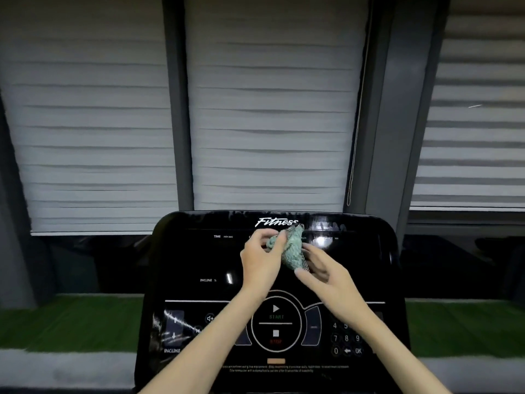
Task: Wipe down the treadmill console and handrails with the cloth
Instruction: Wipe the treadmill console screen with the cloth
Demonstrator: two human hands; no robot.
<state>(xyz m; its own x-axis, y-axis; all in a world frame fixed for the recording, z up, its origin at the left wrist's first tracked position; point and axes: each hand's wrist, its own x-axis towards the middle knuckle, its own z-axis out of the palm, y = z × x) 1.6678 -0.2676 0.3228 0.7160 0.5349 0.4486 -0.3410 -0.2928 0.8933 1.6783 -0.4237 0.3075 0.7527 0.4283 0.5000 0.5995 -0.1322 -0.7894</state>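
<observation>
1. Cloth (292, 248): one, green, bunched. It is over the console (199, 257) at the panel's 12 o'clock, just below the logo. Whether it touches the panel cannot be told.
2. Long axis: 11 o'clock to 5 o'clock.
3. Left hand (262, 258): one. The cloth lies at its 1 o'clock. The curled fingers pinch the cloth's upper end.
4. Right hand (326, 275): one. The cloth lies at its 11 o'clock. The thumb and loosely bent fingers close on the lower end.
5. Nearer hand: neither, since both hold it. A wiping stroke probably needs a regrip into one palm first.
6. Console: one. Handrails: none in view.
</observation>
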